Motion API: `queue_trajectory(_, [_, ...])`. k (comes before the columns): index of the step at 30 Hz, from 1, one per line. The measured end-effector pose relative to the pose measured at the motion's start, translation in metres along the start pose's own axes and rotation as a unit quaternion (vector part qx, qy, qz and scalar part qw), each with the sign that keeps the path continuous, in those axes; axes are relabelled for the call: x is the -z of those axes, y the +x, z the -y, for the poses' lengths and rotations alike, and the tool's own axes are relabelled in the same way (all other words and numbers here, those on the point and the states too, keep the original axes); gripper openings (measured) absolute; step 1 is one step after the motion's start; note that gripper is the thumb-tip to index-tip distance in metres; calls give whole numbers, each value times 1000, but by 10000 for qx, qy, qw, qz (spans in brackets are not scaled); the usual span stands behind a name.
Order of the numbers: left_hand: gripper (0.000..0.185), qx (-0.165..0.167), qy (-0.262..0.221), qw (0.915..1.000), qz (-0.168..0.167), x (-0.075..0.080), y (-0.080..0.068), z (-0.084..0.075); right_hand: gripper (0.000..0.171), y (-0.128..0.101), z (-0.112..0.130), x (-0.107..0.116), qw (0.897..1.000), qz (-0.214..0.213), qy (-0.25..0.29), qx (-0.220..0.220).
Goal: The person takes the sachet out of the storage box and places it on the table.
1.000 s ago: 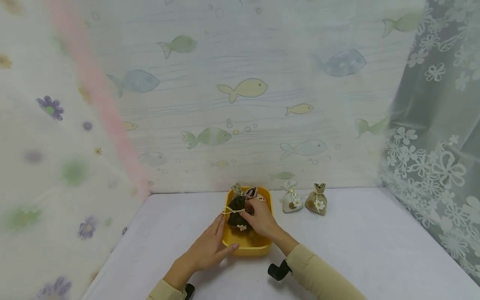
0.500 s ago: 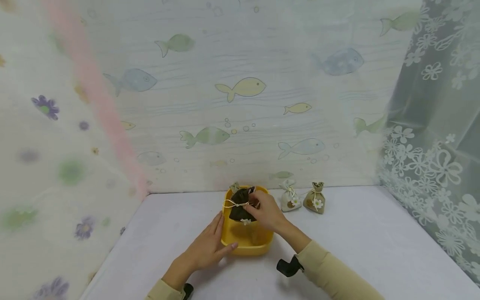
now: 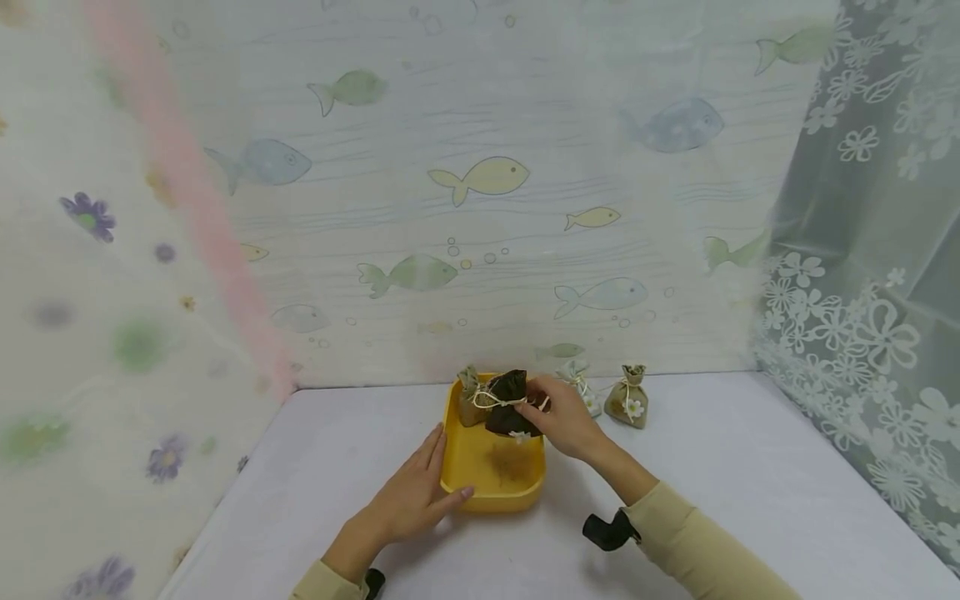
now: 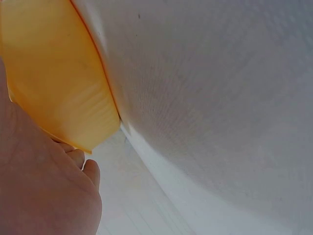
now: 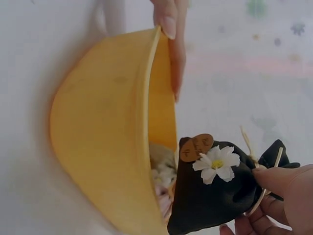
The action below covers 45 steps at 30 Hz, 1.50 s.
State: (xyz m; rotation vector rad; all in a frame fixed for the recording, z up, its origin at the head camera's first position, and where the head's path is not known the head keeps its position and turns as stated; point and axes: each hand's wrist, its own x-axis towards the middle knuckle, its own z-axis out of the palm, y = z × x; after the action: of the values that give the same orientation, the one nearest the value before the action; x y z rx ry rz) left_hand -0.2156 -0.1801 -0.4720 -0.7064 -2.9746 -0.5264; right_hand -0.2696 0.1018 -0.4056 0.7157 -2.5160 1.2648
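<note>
The dark pouch (image 3: 510,402) stands roughly upright, its long axis running from the rounded bottom up to the gathered neck, which is tied with pale twine and tips a little toward the back wall. The right wrist view shows a white flower and a small wooden tag on its front. It hangs over the back right part of the yellow tray (image 3: 457,467), its lower end at about the level of the tray's rim.

The right hand (image 3: 566,421) has its fingers curled in and pinches the pouch at the tied neck, so the pouch sits just left of that hand, touching the fingertips. The left hand (image 3: 412,496) lies with fingers straight and relaxed along the tray's near left side, the fingertips pressed against its outer wall; it grips nothing. The dark pouch is well apart from the left hand, across the tray.

A tan pouch (image 3: 471,398) leans in the tray's back left corner, just beside the dark one. On the bench (image 3: 750,500), right of the tray, stand a white pouch (image 3: 581,379), partly hidden behind the right hand, and an olive pouch (image 3: 630,398)
</note>
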Motion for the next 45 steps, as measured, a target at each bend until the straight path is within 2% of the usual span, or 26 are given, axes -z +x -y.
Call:
queue_trajectory(8, [105, 56, 24, 9999, 97, 1, -1, -1, 9, -9, -18, 17, 9997, -90, -155, -182])
queue_trajectory(15, [104, 90, 14, 9999, 109, 1, -1, -1, 9, -13, -33, 30, 9990, -327, -291, -75])
queue_trajectory(28, [102, 139, -28, 9998, 166, 0, -1, -1, 13, -19, -61, 50, 9955, -506, -255, -758])
queue_trajectory(39, [100, 137, -106, 9996, 219, 3, 0, -4, 12, -24, -95, 42, 9931, -635, -407, -894])
queue_trajectory(45, [100, 140, -124, 9996, 226, 3, 0, -4, 12, -27, -99, 35, 9949, -547, -440, -722])
